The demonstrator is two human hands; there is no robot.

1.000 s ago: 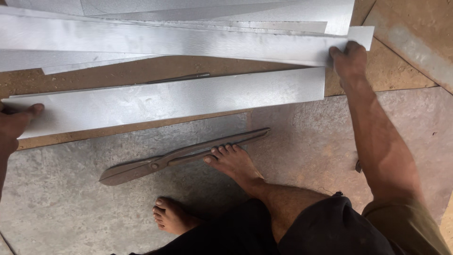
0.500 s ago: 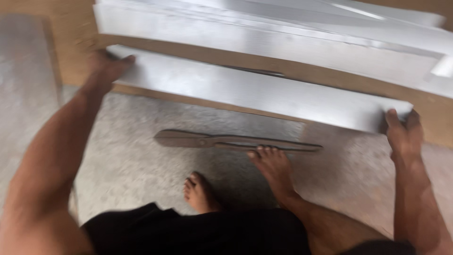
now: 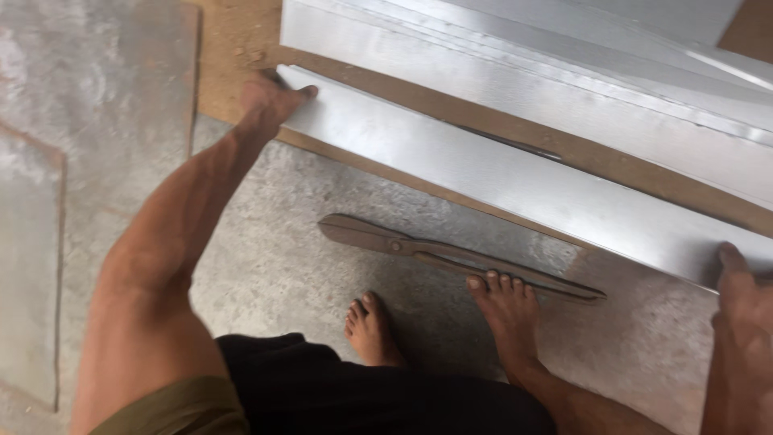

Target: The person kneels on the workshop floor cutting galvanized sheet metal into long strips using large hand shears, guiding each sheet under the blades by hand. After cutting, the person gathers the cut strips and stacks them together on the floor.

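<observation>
A long strip of shiny sheet metal [image 3: 499,177] lies across a brown board [image 3: 241,48] on the floor. My left hand [image 3: 270,98] grips its left end, thumb on top. At the lower right edge of the view my right hand [image 3: 745,290] holds the strip's right end. A pair of rusty metal shears [image 3: 451,256] lies on the grey floor just below the strip, with my right foot [image 3: 507,310] touching its handles. My left foot [image 3: 369,326] rests beside it.
More sheet metal strips [image 3: 564,56] are stacked behind the held one. Flat grey metal sheets [image 3: 88,121] cover the floor at left. A thin dark tool [image 3: 507,141] lies on the board between the strips.
The view has swung left and closer. Both hands keep hold of the strip's ends, and the strip now runs slanting down to the right.
</observation>
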